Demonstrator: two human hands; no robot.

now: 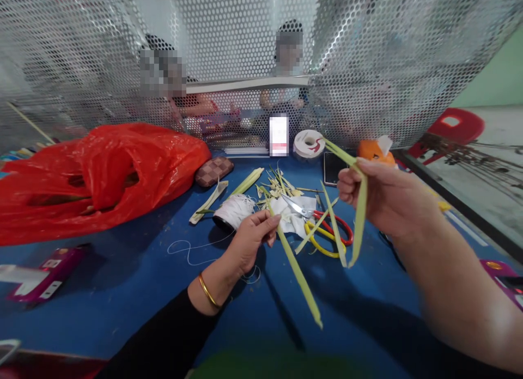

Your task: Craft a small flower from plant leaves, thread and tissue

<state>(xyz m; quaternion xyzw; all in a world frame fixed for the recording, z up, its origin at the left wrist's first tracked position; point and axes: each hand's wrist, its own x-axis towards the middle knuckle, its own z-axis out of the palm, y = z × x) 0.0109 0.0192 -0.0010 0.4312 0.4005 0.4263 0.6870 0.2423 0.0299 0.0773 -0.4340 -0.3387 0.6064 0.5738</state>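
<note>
My left hand pinches the upper part of a long green leaf strip that slants down over the blue table. Raised at the right, my right hand has its fingers closed on a folded leaf strip, whose lower end hangs near the scissors. The scissors, with red and yellow handles, lie partly on a white cloth. Beside my left hand is a spool of white thread, its loose thread curling over the table. Small leaf scraps are piled behind the cloth.
On the left lies a red plastic bag, with a checkered pouch next to it. A ribbon roll, a lit phone and an orange tissue pack stand along the back. Beyond perforated sheeting sit two people.
</note>
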